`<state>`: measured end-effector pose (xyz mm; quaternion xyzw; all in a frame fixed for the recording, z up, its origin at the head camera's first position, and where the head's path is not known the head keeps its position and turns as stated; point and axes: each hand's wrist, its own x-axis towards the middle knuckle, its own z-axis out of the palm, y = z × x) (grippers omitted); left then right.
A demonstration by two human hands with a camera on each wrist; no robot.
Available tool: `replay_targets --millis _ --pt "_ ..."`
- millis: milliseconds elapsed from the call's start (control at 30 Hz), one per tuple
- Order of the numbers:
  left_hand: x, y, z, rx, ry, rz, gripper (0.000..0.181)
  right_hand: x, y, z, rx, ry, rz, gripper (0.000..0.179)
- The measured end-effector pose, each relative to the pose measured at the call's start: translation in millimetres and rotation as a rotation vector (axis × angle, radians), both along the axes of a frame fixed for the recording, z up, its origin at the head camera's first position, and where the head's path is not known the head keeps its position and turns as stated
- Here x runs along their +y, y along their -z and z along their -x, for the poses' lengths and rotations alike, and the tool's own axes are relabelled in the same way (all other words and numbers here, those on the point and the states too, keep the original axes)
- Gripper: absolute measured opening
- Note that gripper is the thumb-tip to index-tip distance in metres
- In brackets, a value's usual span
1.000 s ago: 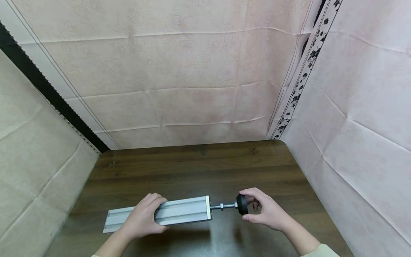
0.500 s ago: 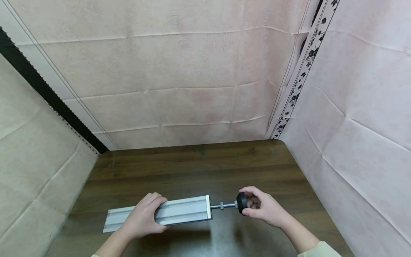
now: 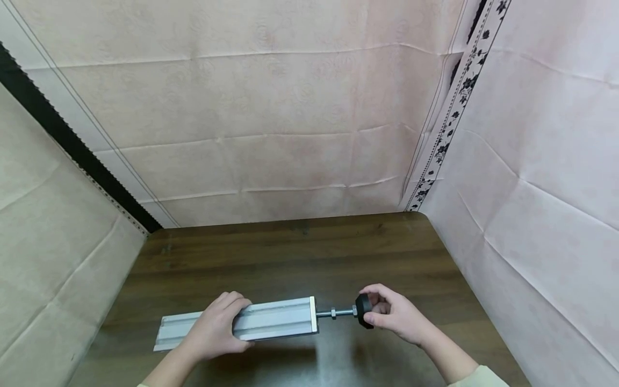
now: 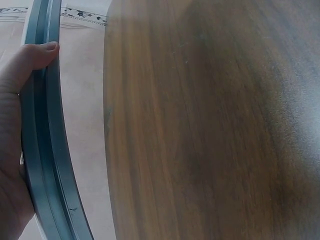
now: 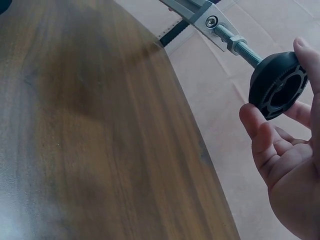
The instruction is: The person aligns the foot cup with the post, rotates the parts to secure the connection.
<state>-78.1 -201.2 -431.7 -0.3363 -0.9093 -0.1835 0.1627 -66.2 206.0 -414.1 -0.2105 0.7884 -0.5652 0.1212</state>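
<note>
- Foot (image 3: 362,309), black and round, stands on edge over the worktop (image 3: 290,252), nearer its right edge than its left and well short of its far edge.
- A threaded rod (image 3: 344,312) joins the foot to the pale metal profile (image 3: 275,321), which lies leftward toward the worktop's left edge, tilted slightly, right end higher in the head view. A shadow beneath suggests that the profile is held up off the surface.
- Progress, as a judgement: the parts are joined. The rod meets the profile's end plate (image 3: 313,315), and the foot is on the rod's outer end. A small nut (image 3: 333,313) sits partway along, touching neither plate nor foot.
- Left over: a bare stretch of rod between plate and foot. Whether it is being screwed in or out, I cannot tell.
- Right grip (image 3: 396,321): a bare hand, closed just enough to pinch the foot's rim between thumb and fingers; the right wrist view shows the foot's hollow, ribbed underside facing the palm.
- Left grip (image 3: 220,330): a bare hand spread across the profile's width near its middle, thumb along the near side, fingers over the far side, holding firmly by the look of it.
</note>
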Motion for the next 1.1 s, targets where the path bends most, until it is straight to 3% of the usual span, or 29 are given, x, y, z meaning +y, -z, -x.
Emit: replay_targets --millis 433,567,667,833,900,967,1100 --pt "1.1 -2.5 -1.1 -0.026 -0.018 0.021 0.063 1.0 -1.4 -0.8 -0.047 0.005 -0.022 0.039" --pt "1.4 -2.8 -1.4 -0.032 -0.024 0.023 0.063 4.2 -0.7 -0.7 -0.035 -0.018 -0.004 0.047" --pt "1.2 -3.0 -2.3 -0.041 -0.027 0.021 0.063 7.0 1.2 -0.3 0.033 -0.041 0.004 0.059" --pt "0.7 -3.0 -2.9 -0.044 -0.033 0.015 0.063 9.9 5.1 1.2 0.249 -0.059 -0.044 0.080" --pt "0.6 -2.7 -2.6 -0.040 -0.034 0.014 0.063 6.7 -2.4 -2.1 0.305 -0.065 -0.066 0.082" --pt "0.6 -2.2 -2.3 -0.037 -0.031 0.007 0.063 3.5 -8.3 -5.1 0.334 -0.077 -0.082 0.082" --pt "0.9 -1.3 -1.8 -0.024 -0.027 -0.005 0.063 2.9 -3.8 -5.6 0.376 -0.081 -0.115 0.078"
